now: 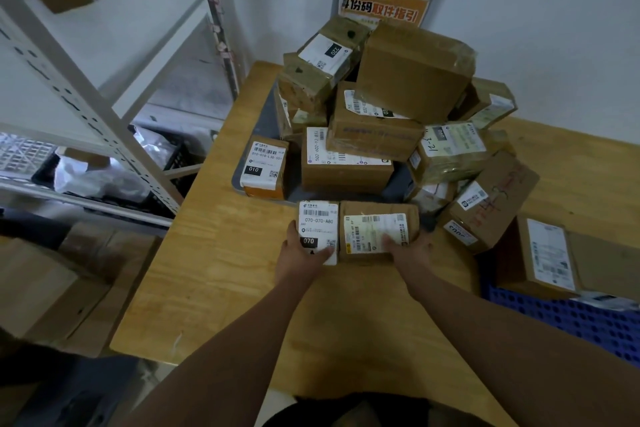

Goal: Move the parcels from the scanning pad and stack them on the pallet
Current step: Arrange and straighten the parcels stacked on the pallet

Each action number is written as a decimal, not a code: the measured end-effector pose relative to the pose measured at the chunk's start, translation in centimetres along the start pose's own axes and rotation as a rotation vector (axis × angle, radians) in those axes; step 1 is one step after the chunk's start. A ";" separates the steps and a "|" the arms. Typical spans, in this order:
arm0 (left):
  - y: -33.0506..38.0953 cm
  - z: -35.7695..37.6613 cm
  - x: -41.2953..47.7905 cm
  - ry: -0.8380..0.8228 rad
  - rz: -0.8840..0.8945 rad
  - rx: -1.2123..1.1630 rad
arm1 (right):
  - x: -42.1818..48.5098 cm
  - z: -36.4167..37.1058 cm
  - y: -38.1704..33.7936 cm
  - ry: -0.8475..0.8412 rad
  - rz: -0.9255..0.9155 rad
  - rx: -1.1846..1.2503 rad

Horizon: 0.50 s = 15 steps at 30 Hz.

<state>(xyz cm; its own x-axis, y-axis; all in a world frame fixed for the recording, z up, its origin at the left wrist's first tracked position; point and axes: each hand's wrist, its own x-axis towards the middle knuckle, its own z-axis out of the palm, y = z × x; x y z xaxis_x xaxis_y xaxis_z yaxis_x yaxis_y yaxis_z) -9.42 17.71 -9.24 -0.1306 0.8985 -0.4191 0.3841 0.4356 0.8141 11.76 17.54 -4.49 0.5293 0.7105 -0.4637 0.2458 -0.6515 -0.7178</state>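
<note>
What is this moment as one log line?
left hand: grips 070 parcel | right hand: grips brown parcel | scanning pad: parcels piled

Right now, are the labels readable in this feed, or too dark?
Head view: dim but glare-free; 070 parcel in left hand reads sharply, yellow-label parcel in right hand only partly; small print on the pile blurs; wide-angle slants the shelf frame.
</note>
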 end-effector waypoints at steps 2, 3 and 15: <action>-0.6 -0.6 -0.9 0.063 0.023 -0.036 | -0.2 0.3 -0.5 -0.013 -0.051 -0.003; -0.7 -0.9 -1.4 0.093 0.033 -0.039 | -0.3 0.4 -0.8 -0.022 -0.073 -0.008; 4.0 -3.4 -3.8 0.307 0.095 -0.012 | -1.4 -1.3 -5.9 0.007 -0.274 -0.178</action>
<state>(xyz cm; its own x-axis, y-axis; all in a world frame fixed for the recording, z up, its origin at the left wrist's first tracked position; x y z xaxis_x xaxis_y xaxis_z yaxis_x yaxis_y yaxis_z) -10.52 16.22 -3.01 -0.3653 0.9089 -0.2012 0.3969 0.3476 0.8495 10.60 20.08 1.05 0.4290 0.8645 -0.2618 0.5176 -0.4728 -0.7131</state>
